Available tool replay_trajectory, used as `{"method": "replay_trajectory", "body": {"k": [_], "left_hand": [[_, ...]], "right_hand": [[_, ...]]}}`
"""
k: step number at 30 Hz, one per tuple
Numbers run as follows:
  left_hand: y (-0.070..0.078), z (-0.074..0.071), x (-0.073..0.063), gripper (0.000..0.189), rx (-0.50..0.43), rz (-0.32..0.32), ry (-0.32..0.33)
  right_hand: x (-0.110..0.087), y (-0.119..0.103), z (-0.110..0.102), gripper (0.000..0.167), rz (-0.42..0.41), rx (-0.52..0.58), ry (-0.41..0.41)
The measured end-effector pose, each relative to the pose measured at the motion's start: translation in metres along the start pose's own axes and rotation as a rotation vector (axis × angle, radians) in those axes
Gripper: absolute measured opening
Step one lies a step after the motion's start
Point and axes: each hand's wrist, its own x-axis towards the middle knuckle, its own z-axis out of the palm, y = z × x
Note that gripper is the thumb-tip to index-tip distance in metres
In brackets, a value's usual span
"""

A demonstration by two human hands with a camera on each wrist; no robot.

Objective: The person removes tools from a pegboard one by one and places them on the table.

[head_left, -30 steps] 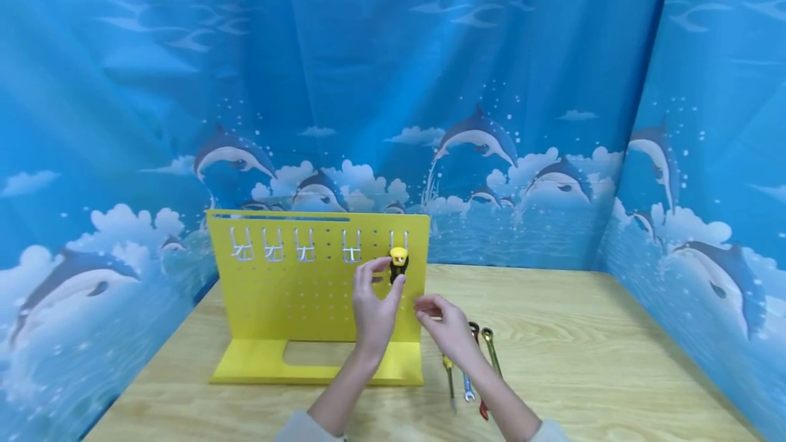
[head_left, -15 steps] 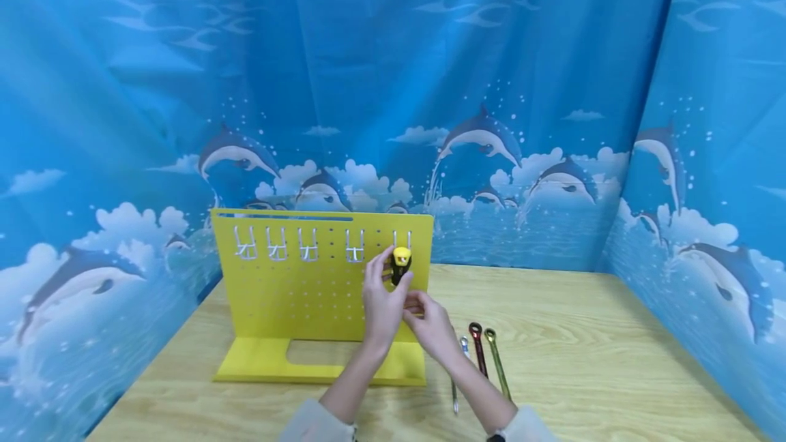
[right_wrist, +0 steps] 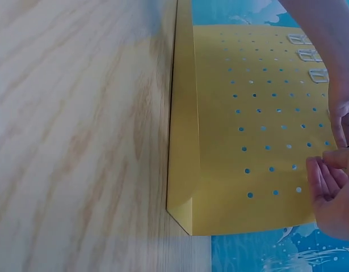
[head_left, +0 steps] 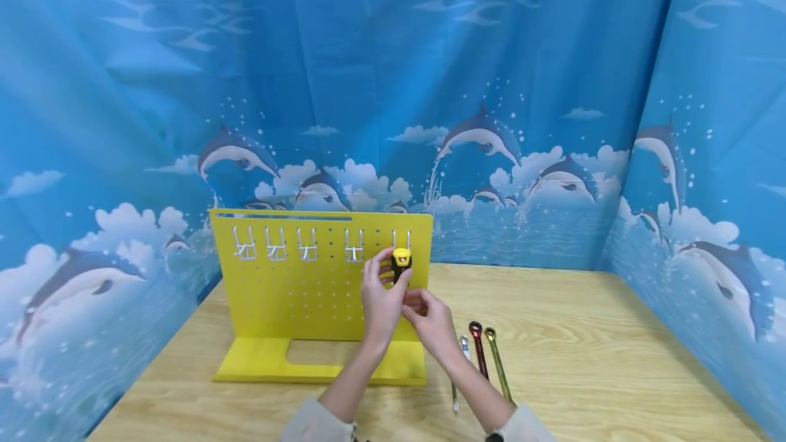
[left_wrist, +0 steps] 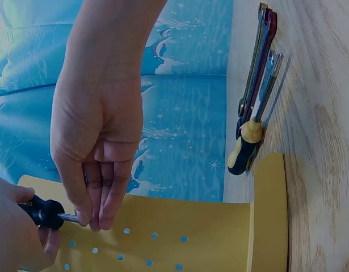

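Note:
My left hand (head_left: 381, 302) grips the black handle of a screwdriver (head_left: 402, 257) with a yellow top end, held upright. This screwdriver stands in front of the rightmost metal hook (head_left: 409, 238) on the yellow pegboard (head_left: 276, 299), its yellow end overlapping the hook's lower part. Just below, my right hand (head_left: 432, 326) pinches the metal shaft between thumb and fingers; the left wrist view shows this shaft (left_wrist: 67, 217) running into the fingertips. In the right wrist view the right hand (right_wrist: 336, 195) is beside the board's holes, with the screwdriver mostly out of sight.
Several more hooks (head_left: 307, 251) line the board's upper part. On the wooden table (head_left: 571, 333), right of the board, lie a red wrench (head_left: 477, 343), a green wrench (head_left: 499, 367), a bluish wrench (head_left: 464, 344) and another screwdriver (left_wrist: 251, 133). A dolphin-printed curtain (head_left: 368, 87) surrounds the table.
My right hand has moved left to the screwdriver's shaft below my left hand, uncovering more of the wrenches. The left hand has shifted slightly right against the handle. Little differs over the last half second.

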Motion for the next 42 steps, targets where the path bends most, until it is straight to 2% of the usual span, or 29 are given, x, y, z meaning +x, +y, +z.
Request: {"method": "replay_trajectory", "body": {"k": [7,15,19,29,33,38,42], "left_hand": [[0.005,-0.001,-0.003,0.040,-0.005,0.013,0.003],[0.011,-0.002,-0.005,0.041,-0.013,-0.022,-0.004],[0.014,-0.002,-0.005,0.041,-0.009,-0.032,-0.007],[0.026,-0.005,-0.012,0.041,-0.036,-0.052,-0.024],[0.034,-0.005,-0.015,0.042,-0.050,-0.070,-0.029],[0.042,-0.002,-0.019,0.041,-0.067,-0.084,-0.045],[0.046,0.004,-0.022,0.041,-0.092,-0.081,-0.065]], "right_hand": [[-0.007,-0.001,-0.004,0.013,-0.049,0.023,0.002],[-0.016,-0.006,-0.011,0.012,-0.113,-0.064,0.033],[-0.019,-0.009,-0.013,0.012,-0.141,-0.061,0.037],[-0.028,-0.019,-0.019,0.012,-0.164,-0.018,0.050],[-0.032,-0.023,-0.022,0.012,-0.145,-0.014,0.052],[-0.039,-0.043,-0.031,0.012,-0.133,-0.030,0.052],[-0.047,-0.063,-0.040,0.012,-0.170,-0.068,0.082]]}}
